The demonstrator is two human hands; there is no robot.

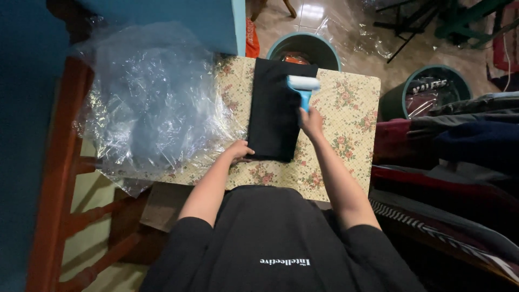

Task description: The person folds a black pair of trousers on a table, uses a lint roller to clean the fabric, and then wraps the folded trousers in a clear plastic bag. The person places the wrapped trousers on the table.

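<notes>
Right hand [311, 121] wrapped tight around the blue lint roller [303, 86], its white head on the folded black garment [275, 111]. Left hand [239, 150] presses fingers-down on the garment's near-left corner, atop the floral tablecloth [346, 108].

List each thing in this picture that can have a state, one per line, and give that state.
Black cloth: folded, flat on the table.
Lint roller: held by its blue handle, head resting on the cloth.
Right hand: closed on the roller handle.
Left hand: pressing the cloth's near corner.
Plastic sheet: crumpled, heaped at the table's left.
Bins: open, holding scraps.
</notes>
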